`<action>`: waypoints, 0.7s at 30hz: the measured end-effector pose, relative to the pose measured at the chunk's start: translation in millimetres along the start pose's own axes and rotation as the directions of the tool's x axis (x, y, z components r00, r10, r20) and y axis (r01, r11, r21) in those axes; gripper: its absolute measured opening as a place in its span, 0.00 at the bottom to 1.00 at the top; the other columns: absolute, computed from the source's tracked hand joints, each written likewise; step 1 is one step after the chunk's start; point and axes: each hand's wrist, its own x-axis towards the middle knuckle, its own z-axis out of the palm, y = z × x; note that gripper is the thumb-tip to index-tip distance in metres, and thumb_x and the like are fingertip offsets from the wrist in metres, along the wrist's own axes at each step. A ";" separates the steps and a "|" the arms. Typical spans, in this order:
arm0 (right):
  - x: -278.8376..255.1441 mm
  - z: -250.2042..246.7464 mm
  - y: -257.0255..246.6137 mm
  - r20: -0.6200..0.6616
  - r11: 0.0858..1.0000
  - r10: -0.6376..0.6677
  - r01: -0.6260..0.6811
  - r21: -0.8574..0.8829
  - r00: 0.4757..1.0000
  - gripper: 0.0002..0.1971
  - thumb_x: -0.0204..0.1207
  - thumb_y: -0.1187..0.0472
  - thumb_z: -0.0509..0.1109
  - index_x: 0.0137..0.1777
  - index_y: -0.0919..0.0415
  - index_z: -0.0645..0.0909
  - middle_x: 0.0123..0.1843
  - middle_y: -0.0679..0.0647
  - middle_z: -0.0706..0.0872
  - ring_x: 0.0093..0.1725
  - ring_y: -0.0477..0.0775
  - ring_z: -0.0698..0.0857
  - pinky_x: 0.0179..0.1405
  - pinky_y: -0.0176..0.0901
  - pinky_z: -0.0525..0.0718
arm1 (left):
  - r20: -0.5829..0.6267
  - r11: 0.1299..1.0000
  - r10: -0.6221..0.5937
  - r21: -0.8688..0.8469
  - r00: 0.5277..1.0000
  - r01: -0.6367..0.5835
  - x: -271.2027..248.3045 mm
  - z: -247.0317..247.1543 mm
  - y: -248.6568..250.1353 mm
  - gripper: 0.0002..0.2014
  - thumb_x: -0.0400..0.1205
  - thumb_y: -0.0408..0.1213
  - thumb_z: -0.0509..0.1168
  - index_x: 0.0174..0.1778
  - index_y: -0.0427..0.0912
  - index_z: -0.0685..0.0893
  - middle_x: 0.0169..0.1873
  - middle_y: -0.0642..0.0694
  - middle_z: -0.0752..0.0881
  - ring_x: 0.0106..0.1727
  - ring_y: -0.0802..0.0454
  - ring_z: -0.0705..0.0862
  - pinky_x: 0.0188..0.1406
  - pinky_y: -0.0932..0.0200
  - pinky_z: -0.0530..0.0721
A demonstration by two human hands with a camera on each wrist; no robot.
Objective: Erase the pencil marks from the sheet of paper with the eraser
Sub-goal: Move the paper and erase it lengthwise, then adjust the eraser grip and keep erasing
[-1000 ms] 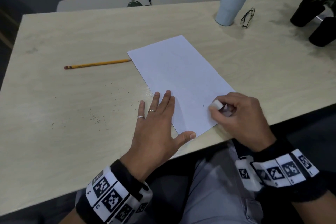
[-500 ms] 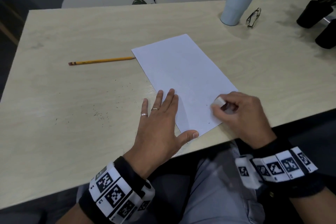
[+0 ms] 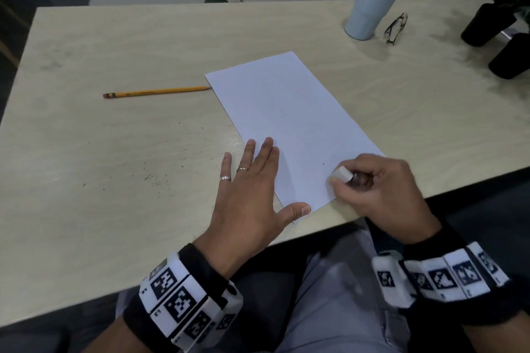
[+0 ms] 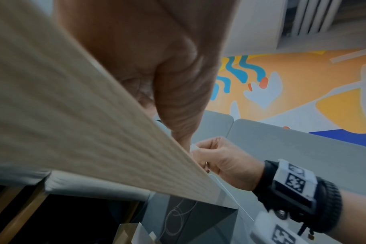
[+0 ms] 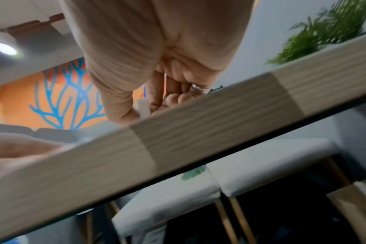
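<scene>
Table: pale wood table [image 3: 114, 195], eraser crumbs at left; tumbler [image 3: 370, 3], glasses [image 3: 395, 28] far right.
Wrist views: orange-and-blue mural [image 4: 282, 79].
Paper: sheet of paper [image 3: 292, 123], long axis far-left to near-right.
Left hand [image 3: 252, 189]: flat, fingers spread, pressing paper's near-left edge.
Right hand [image 3: 381, 189]: pinching eraser [image 3: 341, 174] on paper's near-right corner.
Pencil [image 3: 156, 91]: left, tip touching paper.

The sheet of paper [image 3: 289, 126] is plain white and lies flat on the wooden table [image 3: 114, 180], set at a slant, its near corner close to the table's near edge and its far end pointing away toward the middle of the table. Its surface looks almost blank, with only a few tiny dark specks near its near right edge. The eraser [image 3: 341, 174] is a small off-white block, tilted, with one end pressed onto the paper near that same edge, close to the specks.
</scene>
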 end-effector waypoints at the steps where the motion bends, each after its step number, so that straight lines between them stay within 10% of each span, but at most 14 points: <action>1: -6.6 5.8 -5.3 0.036 0.999 -0.027 0.028 -0.015 0.999 0.08 0.74 0.67 0.83 0.37 0.64 0.88 0.32 0.56 0.79 0.34 0.55 0.77 0.37 0.49 0.76 | -0.002 1.000 -0.001 -0.002 1.000 0.001 0.1 0.4 -0.4 0.55 0.80 0.78 0.56 0.94 0.49 0.42 0.92 0.58 0.35 0.91 0.57 0.28 0.90 0.41 0.29; 21: 2.7 -13.2 19.3 -0.076 0.996 0.082 -0.083 -0.014 0.994 0.10 0.75 0.68 0.82 0.34 0.61 0.87 0.31 0.51 0.79 0.32 0.47 0.75 0.37 0.47 0.75 | 0.013 1.000 0.003 0.007 1.000 -0.003 0.7 -0.5 0.2 0.55 0.81 0.78 0.55 0.94 0.49 0.41 0.92 0.58 0.34 0.91 0.56 0.28 0.90 0.40 0.29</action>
